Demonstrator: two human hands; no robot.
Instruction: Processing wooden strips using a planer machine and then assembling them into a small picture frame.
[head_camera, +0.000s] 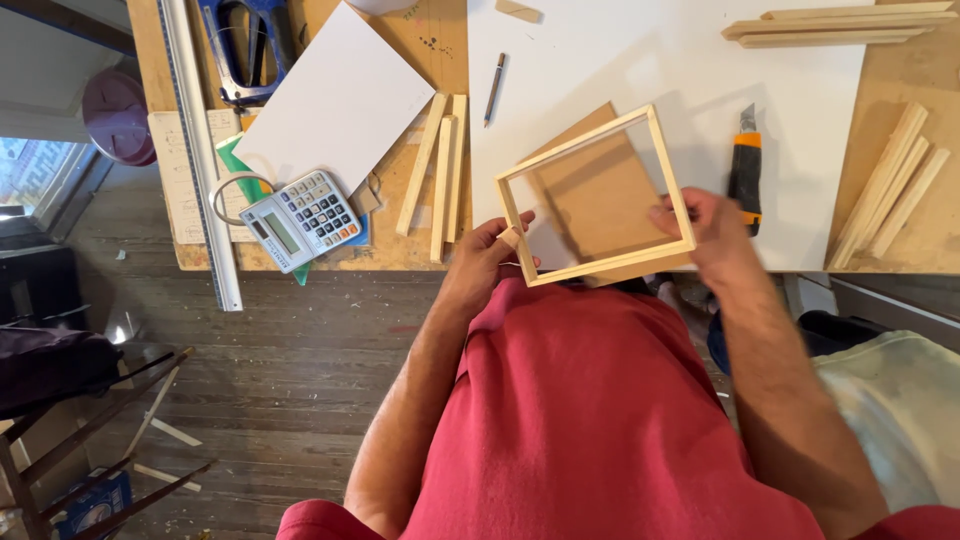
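A square frame of pale wooden strips (575, 152) is held over the near edge of the workbench. My left hand (487, 262) grips its lower left corner, and my right hand (708, 232) grips its right side near the lower corner. Through and under the frame shows a brown board (596, 196) lying on a large white sheet (620, 60). An orange and black utility knife (745, 165) lies on the white sheet just beyond my right hand.
Loose wooden strips lie left of the frame (440, 170), at the right (893, 187) and far right top (830, 28). A calculator (300, 218), white board (338, 95), metal ruler (205, 150), pencil (495, 88) and blue tool (247, 45) sit on the bench.
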